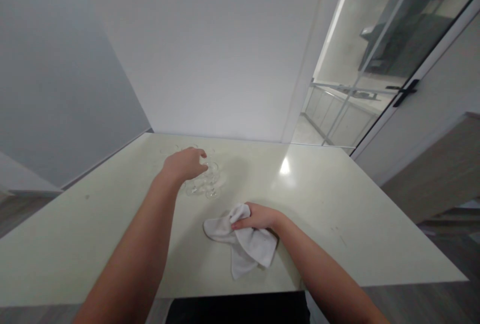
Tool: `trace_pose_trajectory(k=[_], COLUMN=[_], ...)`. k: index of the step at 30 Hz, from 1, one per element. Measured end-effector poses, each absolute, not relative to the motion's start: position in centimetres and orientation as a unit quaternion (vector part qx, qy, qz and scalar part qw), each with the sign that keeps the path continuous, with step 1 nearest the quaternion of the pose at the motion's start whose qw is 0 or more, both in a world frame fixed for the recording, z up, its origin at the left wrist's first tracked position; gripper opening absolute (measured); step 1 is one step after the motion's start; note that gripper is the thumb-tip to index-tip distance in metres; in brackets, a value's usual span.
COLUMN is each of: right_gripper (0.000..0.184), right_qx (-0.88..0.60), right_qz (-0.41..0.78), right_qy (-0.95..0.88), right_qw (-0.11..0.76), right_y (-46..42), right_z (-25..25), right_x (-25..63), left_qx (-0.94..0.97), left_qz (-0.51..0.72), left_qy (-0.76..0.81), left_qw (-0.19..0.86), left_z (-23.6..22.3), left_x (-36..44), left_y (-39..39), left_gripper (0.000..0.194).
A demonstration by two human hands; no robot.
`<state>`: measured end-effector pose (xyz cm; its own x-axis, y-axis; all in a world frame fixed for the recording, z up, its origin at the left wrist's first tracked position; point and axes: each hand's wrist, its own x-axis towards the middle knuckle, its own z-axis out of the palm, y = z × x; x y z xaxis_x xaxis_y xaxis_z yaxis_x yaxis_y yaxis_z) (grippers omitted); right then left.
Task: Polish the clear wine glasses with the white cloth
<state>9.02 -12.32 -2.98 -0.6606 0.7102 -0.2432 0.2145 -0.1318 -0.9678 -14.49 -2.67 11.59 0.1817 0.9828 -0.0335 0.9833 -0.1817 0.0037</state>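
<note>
My left hand (pixel 186 163) reaches out over a group of clear stemmed glasses near the far left part of the table. Its thumb and forefinger are spread, and nothing can be seen between them. One clear glass (pixel 212 170) stands right beside the fingertips. Part of the group is hidden behind the hand, and the see-through rims are faint. Closer to me, my right hand (pixel 259 217) is closed on a bunched white cloth (pixel 247 246), whose loose folds hang down onto the table.
The pale glossy table (pixel 307 224) meets a white wall (pixel 225 64) at the back. To the right are a glass partition (pixel 337 109) and a white door with a black handle (pixel 406 93). The table's near edge lies just in front of my body.
</note>
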Motion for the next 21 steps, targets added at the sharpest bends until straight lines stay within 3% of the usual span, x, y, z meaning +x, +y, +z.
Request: trace_pose_trajectory(k=[7, 12, 15, 21], right_gripper=[0.042, 0.043, 0.044, 0.045], right_qx=[-0.352, -0.358, -0.379, -0.385], right_qz=[0.678, 0.730, 0.742, 0.672], right_qy=[-0.609, -0.517, -0.421, -0.218], right_qw=[0.214, 0.269, 0.358, 0.593], right_y=[-12.3, -12.3, -11.9, -10.0], right_z=[-3.4, -4.2, -4.6, -4.5], right_x=[9.0, 9.0, 8.3, 6.6], left_qx=[0.762, 0.722, 0.748, 0.866], left_qz=[0.065, 0.323, 0.473, 0.434], left_qy=[0.644, 0.605, 0.455, 0.219], left_qw=[-0.018, -0.090, -0.100, -0.116], left_z=[12.5, 12.1, 8.8, 0.5], left_x=[-14.8, -12.7, -9.8, -5.7], left_y=[-4.2, -5.4, -6.2, -7.5], left_gripper=[0.060, 0.039, 0.021, 0.023])
